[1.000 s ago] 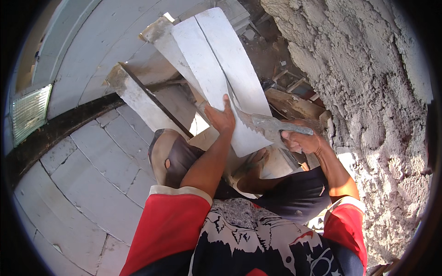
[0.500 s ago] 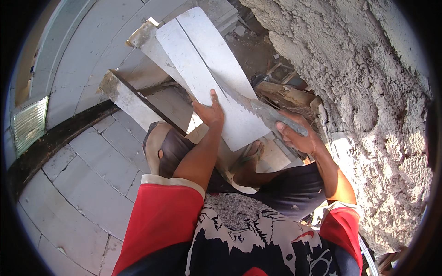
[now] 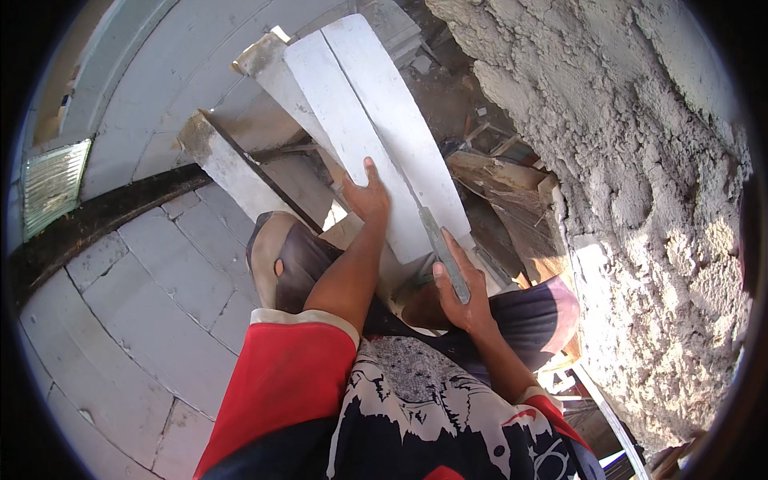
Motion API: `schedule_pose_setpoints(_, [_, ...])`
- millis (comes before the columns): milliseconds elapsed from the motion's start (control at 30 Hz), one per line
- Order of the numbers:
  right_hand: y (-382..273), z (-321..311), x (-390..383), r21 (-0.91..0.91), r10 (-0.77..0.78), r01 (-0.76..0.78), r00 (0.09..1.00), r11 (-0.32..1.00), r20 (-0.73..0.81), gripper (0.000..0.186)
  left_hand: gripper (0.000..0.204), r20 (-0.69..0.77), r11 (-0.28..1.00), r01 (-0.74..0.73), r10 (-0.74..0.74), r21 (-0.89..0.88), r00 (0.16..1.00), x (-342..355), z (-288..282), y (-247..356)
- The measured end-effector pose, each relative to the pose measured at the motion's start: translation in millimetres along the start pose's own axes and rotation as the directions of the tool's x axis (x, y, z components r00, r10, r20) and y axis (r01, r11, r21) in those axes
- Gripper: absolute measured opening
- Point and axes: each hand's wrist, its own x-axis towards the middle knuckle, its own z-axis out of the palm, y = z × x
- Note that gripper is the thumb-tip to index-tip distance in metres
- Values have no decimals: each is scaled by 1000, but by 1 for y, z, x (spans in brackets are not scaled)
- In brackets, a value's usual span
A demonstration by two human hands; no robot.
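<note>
A long white slab or block (image 3: 428,172) lies aslant in front of me, with a thin dark line running along its length. My left hand (image 3: 367,198) is closed round its left edge, the thumb on the upper face and the other fingers mostly hidden. My right hand (image 3: 470,294) grips the grey handle of a handsaw (image 3: 445,254) at the slab's near end. The saw's blade is seen nearly edge-on, in line with the dark line; how deep it sits, I cannot tell.
Other pale block pieces (image 3: 232,164) stand under and left of the slab. A white block wall (image 3: 152,304) with a dark beam (image 3: 104,208) spans the left. Rough plastered wall (image 3: 624,160) rises on the right, with broken wood (image 3: 512,200) at its foot. My knees are bent beneath.
My right hand has moved left and nearer to me with the saw. The blade, earlier showing its toothed side across the slab, has turned edge-on along the dark line. The left hand stays.
</note>
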Motion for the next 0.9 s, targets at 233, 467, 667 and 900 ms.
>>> schedule_pose_setpoints(233, [34, 6, 9, -20, 40, -39, 999, 999, 18, 56, 76, 9, 1000, -25, 25, 1, 1000, -4, 5, 2])
schedule_pose_setpoints(467, [30, -8, 7, -39, -222, 221, 975, 974, -18, 57, 78, 79, 988, -12, 24, -152, 997, 8, 2, 4])
schedule_pose_setpoints(667, [10, 17, 32, -68, -40, 40, 999, 997, -9, 57, 75, 31, 998, -4, 6, -59, 1000, -9, 5, 4])
schedule_pose_setpoints(900, [17, -13, -44, -77, -142, 139, 989, 987, -35, 57, 74, -2, 997, -57, 57, -44, 998, 2, 3, -4])
